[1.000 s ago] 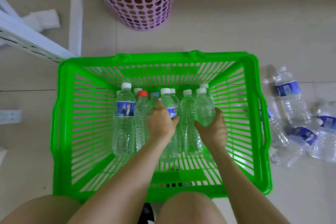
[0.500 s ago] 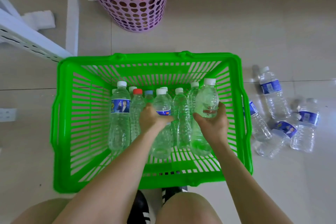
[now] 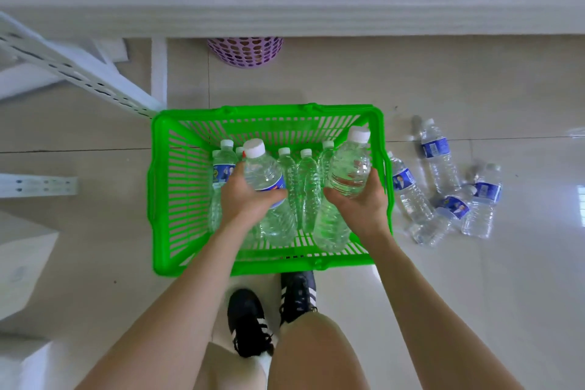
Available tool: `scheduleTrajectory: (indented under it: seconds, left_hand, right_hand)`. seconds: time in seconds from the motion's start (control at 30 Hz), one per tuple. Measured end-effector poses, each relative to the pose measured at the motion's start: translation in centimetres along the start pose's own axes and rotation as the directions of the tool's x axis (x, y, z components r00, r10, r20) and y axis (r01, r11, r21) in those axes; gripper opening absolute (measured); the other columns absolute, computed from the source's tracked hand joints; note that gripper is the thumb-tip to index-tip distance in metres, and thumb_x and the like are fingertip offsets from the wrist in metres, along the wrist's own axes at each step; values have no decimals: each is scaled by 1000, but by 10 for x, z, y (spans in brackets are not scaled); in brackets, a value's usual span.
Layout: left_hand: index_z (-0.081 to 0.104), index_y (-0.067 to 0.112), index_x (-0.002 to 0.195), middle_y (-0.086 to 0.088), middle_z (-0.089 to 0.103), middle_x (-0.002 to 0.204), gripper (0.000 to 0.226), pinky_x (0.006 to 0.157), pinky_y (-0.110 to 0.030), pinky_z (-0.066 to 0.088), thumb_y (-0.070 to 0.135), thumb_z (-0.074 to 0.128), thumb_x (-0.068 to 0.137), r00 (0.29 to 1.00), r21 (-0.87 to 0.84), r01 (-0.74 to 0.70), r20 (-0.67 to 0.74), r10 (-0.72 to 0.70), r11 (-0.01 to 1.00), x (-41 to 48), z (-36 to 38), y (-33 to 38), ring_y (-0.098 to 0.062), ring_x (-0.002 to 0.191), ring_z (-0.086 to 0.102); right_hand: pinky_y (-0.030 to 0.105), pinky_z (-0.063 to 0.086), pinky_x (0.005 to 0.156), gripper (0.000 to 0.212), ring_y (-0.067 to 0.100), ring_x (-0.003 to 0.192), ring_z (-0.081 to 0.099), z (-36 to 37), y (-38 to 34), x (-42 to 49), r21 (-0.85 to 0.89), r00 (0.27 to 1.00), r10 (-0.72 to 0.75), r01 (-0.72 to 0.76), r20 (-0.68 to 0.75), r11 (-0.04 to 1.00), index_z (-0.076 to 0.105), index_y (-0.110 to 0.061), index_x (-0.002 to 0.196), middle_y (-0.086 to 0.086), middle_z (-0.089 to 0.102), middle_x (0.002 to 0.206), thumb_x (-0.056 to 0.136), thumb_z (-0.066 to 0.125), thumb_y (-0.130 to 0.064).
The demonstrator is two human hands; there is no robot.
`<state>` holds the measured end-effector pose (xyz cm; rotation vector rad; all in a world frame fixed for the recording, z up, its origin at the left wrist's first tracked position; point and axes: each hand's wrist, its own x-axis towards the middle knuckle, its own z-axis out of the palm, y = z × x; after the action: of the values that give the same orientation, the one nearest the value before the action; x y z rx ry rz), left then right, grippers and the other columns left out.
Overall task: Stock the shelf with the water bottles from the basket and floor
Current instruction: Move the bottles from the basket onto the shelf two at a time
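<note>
**Water bottles, head view.** I hold two. My left hand (image 3: 243, 201) is wrapped round the labelled middle of one bottle (image 3: 262, 172). My right hand (image 3: 359, 209) grips the lower body of a second bottle (image 3: 349, 166), with the fingers curled under it. Both are upright, caps up, above the green basket (image 3: 158, 199). I take one per hand so that, as I judge it, a single reach to the shelf places two. Gripping the body rather than the cap should keep the soft plastic steady.

The remaining bottles (image 3: 305, 187) stand caps up in a row across the middle of the basket, where they are easy to take next. To the right of the basket, more bottles (image 3: 440, 161) lie on their sides on the tiled floor (image 3: 474, 89) in a loose heap, some touching. I would collect these last.

The white shelf (image 3: 285, 20) runs across the far side and hides the top of a purple hamper (image 3: 245, 52) just beyond the basket. The next move probably calls for a raise and a forward reach. My shoes (image 3: 250, 323) are at the basket's near rim.
</note>
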<state>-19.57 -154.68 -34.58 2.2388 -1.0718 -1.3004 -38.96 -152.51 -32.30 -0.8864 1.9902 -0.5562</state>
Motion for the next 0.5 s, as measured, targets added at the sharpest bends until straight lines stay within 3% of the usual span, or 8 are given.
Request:
scheduleTrajectory:
  seconds: [0.13, 0.3, 0.4, 0.5]
  left_hand:
    - [61, 24, 103, 6, 69, 99, 63, 81, -28, 51, 29, 90, 48, 1000, -20, -20, 13, 20, 1000, -35, -34, 28, -15, 88, 65]
    - [63, 22, 106, 6, 69, 98, 64, 79, -27, 52, 24, 91, 49, 998, -53, -58, 9, 59, 997, -92, -76, 72, -14, 88, 66]
    - [63, 26, 104, 9, 70, 97, 66, 81, -29, 54, 33, 85, 42, 998, -76, -57, -5, 57, 995, -126, -102, 100, -13, 88, 67]
    - [63, 28, 104, 12, 70, 95, 64, 82, -30, 54, 29, 86, 45, 998, -107, -64, -11, 63, 992, -159, -125, 125, -10, 88, 67]
  right_hand:
    - [22, 42, 79, 61, 13, 90, 60, -25, -35, -28, 3, 998, -46, 46, 32, 999, 54, -17, 121, -8, 63, 99, 69, 85, -24]
    - [30, 50, 84, 53, 16, 93, 64, -68, -79, -68, 19, 993, -96, 95, 64, 995, 54, -22, 113, -6, 67, 101, 69, 84, -25]
    - [31, 52, 83, 55, 16, 93, 65, -95, -106, -95, 33, 991, -112, 110, 70, 993, 56, -20, 114, -3, 69, 103, 67, 85, -24]
    - [39, 55, 84, 59, 16, 90, 67, -118, -128, -120, 33, 988, -138, 136, 68, 990, 59, -21, 112, -6, 70, 98, 60, 85, -31]
